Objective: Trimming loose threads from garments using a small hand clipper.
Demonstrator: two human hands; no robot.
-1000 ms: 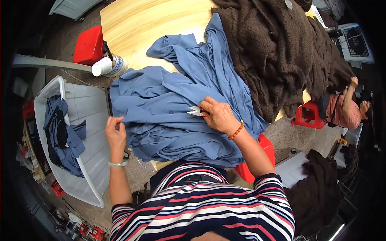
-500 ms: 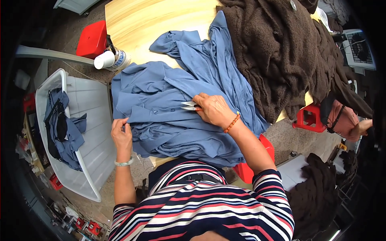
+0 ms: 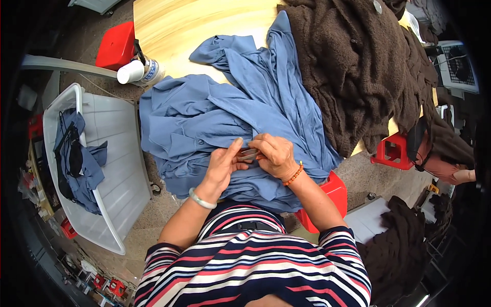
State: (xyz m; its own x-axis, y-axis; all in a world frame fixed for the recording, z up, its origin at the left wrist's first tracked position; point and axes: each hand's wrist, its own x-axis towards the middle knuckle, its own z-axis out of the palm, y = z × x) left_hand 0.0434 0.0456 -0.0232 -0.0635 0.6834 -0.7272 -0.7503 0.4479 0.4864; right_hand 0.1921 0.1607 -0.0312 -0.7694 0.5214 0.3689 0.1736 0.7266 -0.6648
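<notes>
A blue garment (image 3: 204, 112) lies rumpled across the near part of a table, a button showing on its front, with small snips (image 3: 249, 154) held just above its middle. The right hand (image 3: 276, 156) is curled closed around the snips; the left hand (image 3: 222, 166), thumb raised and fingers partly bent, meets it at the blades, though whether it pinches a thread or the cloth cannot be told at this size. The step in hand seems to be close two-handed work with the snips; the next move would call for keeping the fingertips clear of the blades. The table (image 3: 174, 25) is pale wood, with a heap of dark brown knitwear (image 3: 353, 66) to the right and a white cup (image 3: 132, 72) at its left edge. Beyond stand a white bin (image 3: 112, 133) holding blue clothing (image 3: 89, 179), red stools (image 3: 116, 47) and, far right, a co-worker (image 3: 434, 158).
</notes>
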